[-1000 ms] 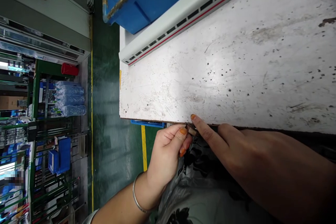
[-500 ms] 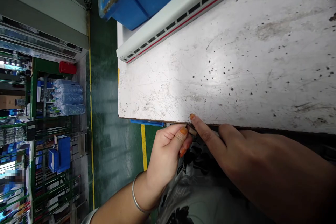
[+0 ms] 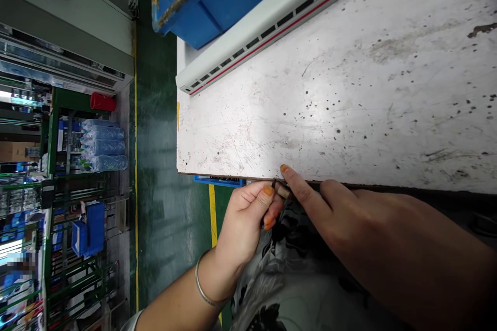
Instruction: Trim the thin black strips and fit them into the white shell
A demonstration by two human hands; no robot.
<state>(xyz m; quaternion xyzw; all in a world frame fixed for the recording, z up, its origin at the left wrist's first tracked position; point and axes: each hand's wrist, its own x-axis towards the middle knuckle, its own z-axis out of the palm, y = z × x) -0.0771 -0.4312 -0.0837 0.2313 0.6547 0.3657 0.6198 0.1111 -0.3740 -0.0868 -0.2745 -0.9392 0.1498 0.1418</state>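
Observation:
My left hand [image 3: 246,220] is closed in a pinch at the near edge of the white worktable [image 3: 240,129]. Between its thumb and forefinger is a small dark piece, mostly hidden. Beside those fingertips, a short tan cylinder [image 3: 283,191] sticks out under the right forefinger. My right hand [image 3: 349,222] stretches its forefinger onto the tabletop edge, while its other fingers curl below the edge. What those curled fingers grip is hidden from view.
A long white housing [image 3: 248,36] with dark slots and a red stripe lies across the table, with a blue bin [image 3: 221,5] behind it. Under the table edge shows a blue tray [image 3: 219,181]. Left of the green floor, bagged bottles [image 3: 103,147] stand by racks.
The view has shifted slightly. Both hands stay at the table edge, and a little more of the tan cylinder shows between them.

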